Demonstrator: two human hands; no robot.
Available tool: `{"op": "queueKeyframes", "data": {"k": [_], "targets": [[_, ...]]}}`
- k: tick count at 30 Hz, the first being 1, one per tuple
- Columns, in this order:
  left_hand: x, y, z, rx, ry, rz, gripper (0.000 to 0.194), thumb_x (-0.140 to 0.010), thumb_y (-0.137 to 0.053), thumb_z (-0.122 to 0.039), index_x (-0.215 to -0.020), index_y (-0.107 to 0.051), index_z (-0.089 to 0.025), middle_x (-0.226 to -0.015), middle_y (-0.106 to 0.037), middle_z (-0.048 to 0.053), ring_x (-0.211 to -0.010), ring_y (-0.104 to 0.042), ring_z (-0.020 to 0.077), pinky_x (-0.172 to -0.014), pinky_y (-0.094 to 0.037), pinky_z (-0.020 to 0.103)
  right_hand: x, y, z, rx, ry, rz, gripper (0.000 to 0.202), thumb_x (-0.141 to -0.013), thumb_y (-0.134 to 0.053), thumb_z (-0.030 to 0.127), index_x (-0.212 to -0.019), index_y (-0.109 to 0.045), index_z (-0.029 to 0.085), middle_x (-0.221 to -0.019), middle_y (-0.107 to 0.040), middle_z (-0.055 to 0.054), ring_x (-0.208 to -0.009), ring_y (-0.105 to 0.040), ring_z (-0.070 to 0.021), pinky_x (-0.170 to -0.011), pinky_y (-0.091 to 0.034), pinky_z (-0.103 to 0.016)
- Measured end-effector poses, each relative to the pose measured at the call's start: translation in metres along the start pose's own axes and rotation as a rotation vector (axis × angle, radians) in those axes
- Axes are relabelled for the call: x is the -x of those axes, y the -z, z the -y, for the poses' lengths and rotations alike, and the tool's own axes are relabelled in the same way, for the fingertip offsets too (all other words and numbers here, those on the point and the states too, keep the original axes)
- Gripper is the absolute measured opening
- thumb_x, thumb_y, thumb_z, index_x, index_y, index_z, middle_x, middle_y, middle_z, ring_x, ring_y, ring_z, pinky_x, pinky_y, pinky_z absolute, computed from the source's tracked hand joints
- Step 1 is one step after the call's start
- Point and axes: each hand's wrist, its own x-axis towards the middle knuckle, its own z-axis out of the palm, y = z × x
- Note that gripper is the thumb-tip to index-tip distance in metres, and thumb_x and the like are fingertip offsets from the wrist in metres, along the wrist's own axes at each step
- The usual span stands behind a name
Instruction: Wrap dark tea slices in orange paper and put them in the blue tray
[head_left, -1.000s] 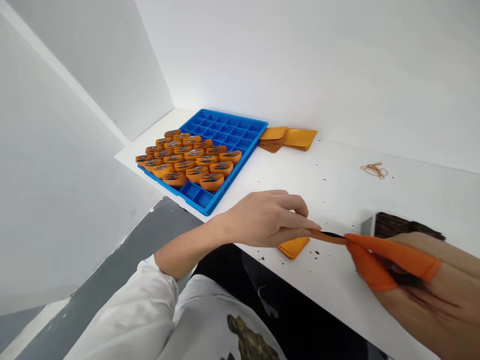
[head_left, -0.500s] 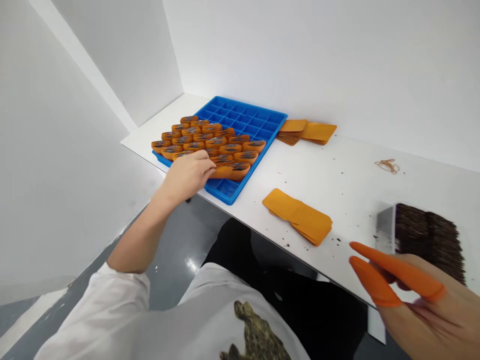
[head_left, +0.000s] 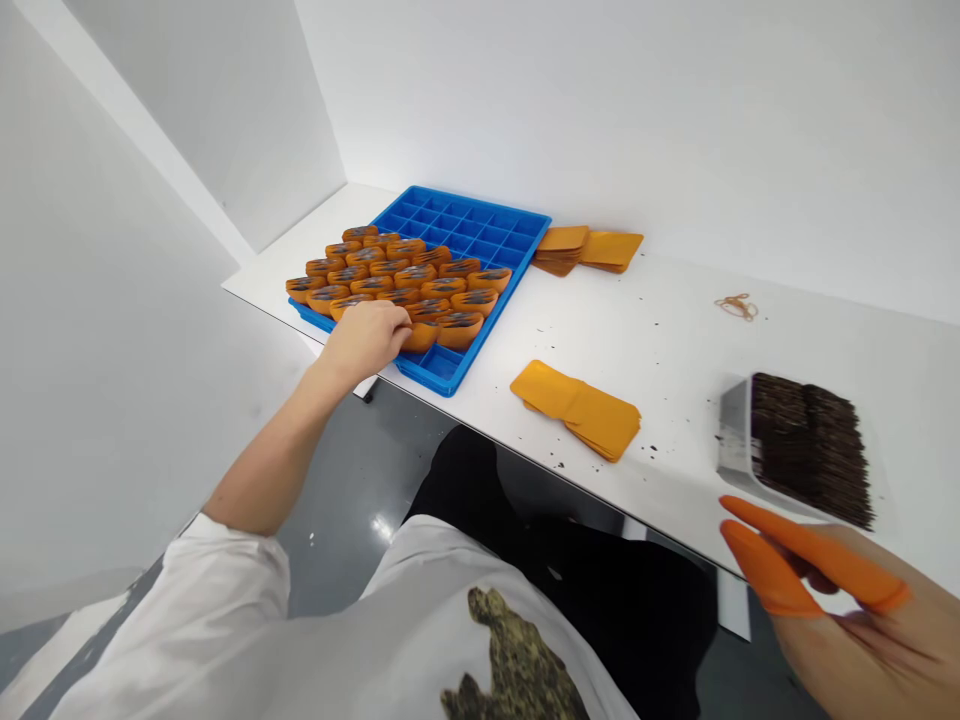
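Note:
My left hand is at the near side of a blue divided tray, fingers closed on an orange paper packet that sits in a cell. Its fingertips are partly hidden behind the hand. Rows of similar bulging orange packets, with dark contents showing at their tops, stand upright across the tray's nearer part. My right hand, orange covers on thumb and index finger, hovers by the table edge with its tips slightly apart and nothing between them. Close beyond it is a clear container of thin dark strips.
A fanned stack of flat orange paper sleeves lies mid-table. More flat sleeves rest beside the tray's far right corner. Tan rubber bands lie farther back. Dark crumbs dot the white table, and a wall stands behind it.
The packet at my left hand has gone from tilted to sitting lower in the tray. My right hand has drawn slightly away from the container, and the view has shifted right.

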Motion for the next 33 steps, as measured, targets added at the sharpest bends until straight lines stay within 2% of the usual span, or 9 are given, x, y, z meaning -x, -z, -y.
{"op": "queueKeyframes", "data": {"k": [6, 9, 12, 15, 18, 21, 23, 27, 33], "targets": [[0.007, -0.001, -0.004, -0.13, 0.074, 0.055, 0.028, -0.099, -0.056, -0.028, -0.095, -0.084, -0.023, -0.106, -0.084, 0.009, -0.099, -0.075, 0.0302, -0.074, -0.051, 0.038, 0.002, 0.009, -0.015, -0.002, 0.003, 0.045, 0.012, -0.083, -0.083, 0.046, -0.092, -0.086, 0.053, -0.049, -0.062, 0.006, -0.038, -0.056, -0.0232, -0.039, -0.044, -0.038], [0.021, 0.003, -0.012, -0.08, 0.095, -0.102, 0.029, -0.101, -0.061, -0.036, -0.114, -0.083, -0.024, -0.119, -0.081, 0.01, -0.109, -0.074, 0.0321, -0.079, -0.054, 0.04, -0.003, 0.02, -0.03, 0.037, 0.014, 0.045, 0.009, -0.084, -0.081, 0.045, -0.088, -0.087, 0.04, -0.06, -0.07, 0.004, -0.046, -0.061, -0.0212, -0.046, -0.047, -0.037], [0.04, 0.003, -0.023, 0.056, 0.062, -0.322, 0.028, -0.102, -0.066, -0.045, -0.119, -0.081, -0.028, -0.114, -0.079, 0.008, -0.109, -0.074, 0.0311, -0.086, -0.055, 0.041, -0.017, 0.034, -0.056, 0.122, -0.031, 0.077, 0.027, -0.087, -0.075, 0.054, -0.086, -0.087, 0.03, -0.062, -0.068, 0.001, -0.05, -0.058, -0.0188, -0.053, -0.044, -0.036], [0.055, -0.01, -0.043, 0.179, -0.097, -0.413, 0.017, -0.102, -0.072, -0.042, -0.112, -0.08, -0.032, -0.102, -0.08, 0.003, -0.096, -0.075, 0.0269, -0.084, -0.056, 0.04, -0.041, 0.042, -0.08, 0.217, -0.15, 0.281, 0.032, -0.088, -0.071, 0.052, -0.095, -0.089, 0.026, -0.068, -0.071, -0.001, -0.057, -0.061, -0.0193, -0.061, -0.047, -0.037], [0.063, -0.032, -0.073, 0.274, -0.257, -0.408, 0.009, -0.103, -0.074, -0.037, -0.107, -0.08, -0.031, -0.094, -0.08, 0.001, -0.085, -0.075, 0.0229, -0.078, -0.057, 0.038, -0.073, 0.04, -0.089, 0.285, -0.213, 0.455, 0.028, -0.088, -0.071, 0.042, -0.104, -0.089, 0.028, -0.072, -0.074, -0.001, -0.066, -0.065, -0.0207, -0.066, -0.048, -0.035], [0.065, -0.053, -0.105, 0.336, -0.356, -0.352, 0.009, -0.104, -0.072, -0.033, -0.101, -0.079, -0.027, -0.09, -0.081, 0.001, -0.082, -0.076, 0.0212, -0.074, -0.057, 0.036, -0.1, 0.026, -0.084, 0.375, -0.261, 0.716, 0.037, -0.095, -0.067, 0.042, -0.123, -0.086, 0.027, -0.1, -0.082, -0.004, -0.088, -0.072, -0.0242, -0.077, -0.051, -0.035], [0.065, -0.062, -0.118, 0.343, -0.39, -0.311, 0.011, -0.104, -0.072, -0.032, -0.099, -0.079, -0.026, -0.088, -0.081, 0.002, -0.082, -0.077, 0.0211, -0.074, -0.057, 0.035, -0.112, 0.017, -0.079, 0.378, -0.276, 0.795, 0.031, -0.092, -0.071, 0.038, -0.117, -0.086, 0.028, -0.112, -0.083, -0.004, -0.096, -0.073, -0.0257, -0.078, -0.05, -0.035], [0.066, -0.07, -0.124, 0.344, -0.43, -0.263, 0.01, -0.103, -0.074, -0.032, -0.098, -0.08, -0.025, -0.087, -0.082, 0.002, -0.082, -0.078, 0.0214, -0.074, -0.058, 0.035, -0.119, 0.009, -0.077, 0.379, -0.321, 0.892, 0.011, -0.088, -0.073, 0.031, -0.089, -0.082, 0.026, -0.104, -0.083, -0.004, -0.087, -0.071, -0.0242, -0.073, -0.045, -0.034], [0.067, -0.071, -0.12, 0.342, -0.424, -0.224, 0.013, -0.104, -0.073, -0.035, -0.098, -0.08, -0.026, -0.087, -0.082, 0.001, -0.08, -0.077, 0.0203, -0.073, -0.058, 0.034, -0.119, 0.016, -0.082, 0.375, -0.345, 0.849, 0.024, -0.093, -0.064, 0.028, -0.07, -0.064, 0.025, -0.078, -0.069, -0.002, -0.07, -0.057, -0.0187, -0.067, -0.036, -0.034]]}}
